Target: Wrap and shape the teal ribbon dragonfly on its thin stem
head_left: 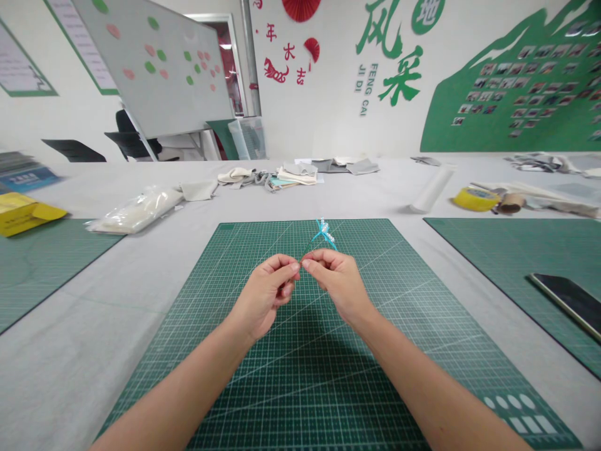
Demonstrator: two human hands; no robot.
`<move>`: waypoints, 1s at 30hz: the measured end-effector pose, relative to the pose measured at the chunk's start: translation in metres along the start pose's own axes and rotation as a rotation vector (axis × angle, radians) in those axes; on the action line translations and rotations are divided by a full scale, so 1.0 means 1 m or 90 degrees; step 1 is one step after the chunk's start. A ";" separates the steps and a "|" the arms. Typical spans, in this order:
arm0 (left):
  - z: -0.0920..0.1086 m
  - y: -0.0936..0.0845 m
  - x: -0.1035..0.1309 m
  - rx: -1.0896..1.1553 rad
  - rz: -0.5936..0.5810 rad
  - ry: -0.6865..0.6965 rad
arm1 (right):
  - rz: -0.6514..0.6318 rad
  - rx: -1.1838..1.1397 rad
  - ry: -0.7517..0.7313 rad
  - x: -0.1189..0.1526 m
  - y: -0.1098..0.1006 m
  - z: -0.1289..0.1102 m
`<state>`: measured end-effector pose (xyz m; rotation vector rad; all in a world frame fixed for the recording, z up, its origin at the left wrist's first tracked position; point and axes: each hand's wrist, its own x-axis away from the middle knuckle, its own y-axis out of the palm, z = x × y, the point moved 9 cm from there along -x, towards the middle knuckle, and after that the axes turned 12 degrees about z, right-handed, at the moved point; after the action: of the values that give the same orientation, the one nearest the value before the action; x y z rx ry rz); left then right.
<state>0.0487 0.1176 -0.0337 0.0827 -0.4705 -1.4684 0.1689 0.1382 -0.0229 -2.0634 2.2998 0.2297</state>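
Observation:
Both hands are raised over a green cutting mat (282, 394), their fingertips nearly touching. My left hand (270, 291) pinches with thumb and forefinger. What lies between its fingertips is too small to name. My right hand (335, 279) is also closed in a pinch, right beside the left one. Just beyond the fingers is a light blue ribbon piece with white beads (323, 232). A thin dark strand runs from it down toward the fingertips; where it ends is hidden by the fingers.
A phone (570, 300) lies on another mat at the right. Yellow tape (476, 198) and a cardboard roll (511, 203) sit behind it. Cloth pieces (295, 173) are at the back. A plastic-wrapped packet (138, 211) and a yellow box (25, 214) are at the left.

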 end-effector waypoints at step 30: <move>0.007 0.002 0.003 -0.046 -0.012 0.053 | -0.077 -0.172 0.152 0.001 0.012 0.010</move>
<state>0.0480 0.1167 -0.0255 0.0909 -0.3491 -1.4922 0.1564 0.1396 -0.0315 -2.4766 2.3760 0.3212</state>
